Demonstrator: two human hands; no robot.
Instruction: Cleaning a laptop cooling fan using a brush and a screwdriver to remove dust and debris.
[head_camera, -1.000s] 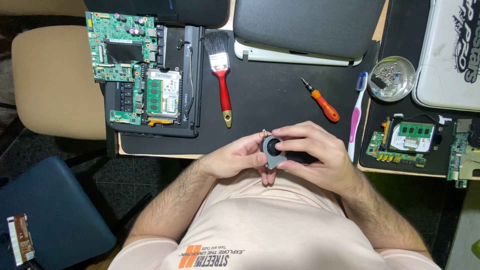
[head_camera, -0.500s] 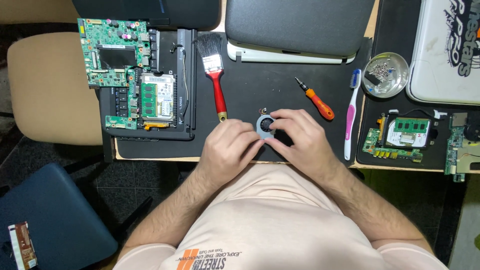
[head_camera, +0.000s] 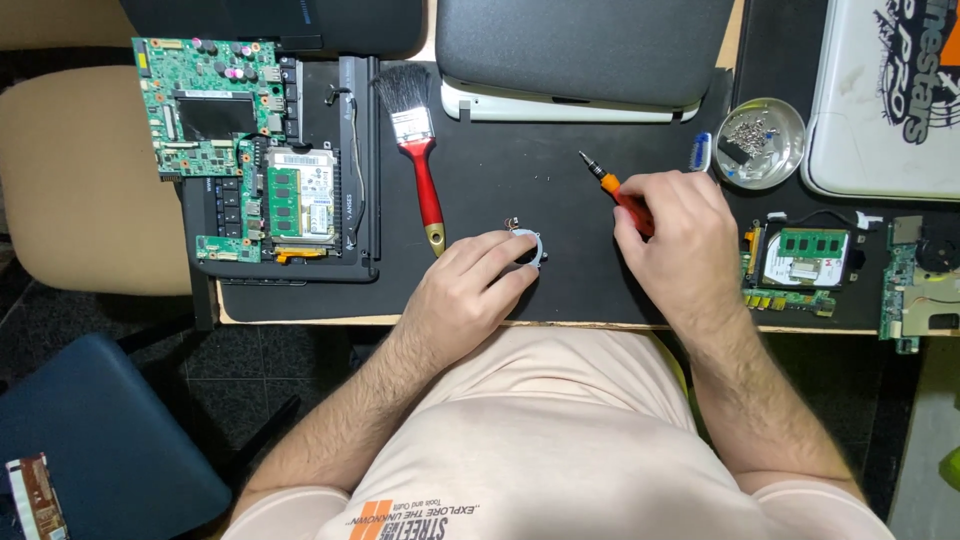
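- One small round grey metal fan housing lies on the black desk mat, near the middle of it.
- My left hand rests on the ring's near left side, fingertips pinching its rim; the ring sits at the far right tip of that hand.
- One orange-handled screwdriver is gripped in my right hand, its dark tip pointing far and left; the ring lies to the left of this hand, a little apart.
- One red-handled paintbrush with black bristles lies left of the ring.
- One round metal dish of screws sits at the far right.
- Two green circuit boards: a large one far left, a smaller one right of my right hand.
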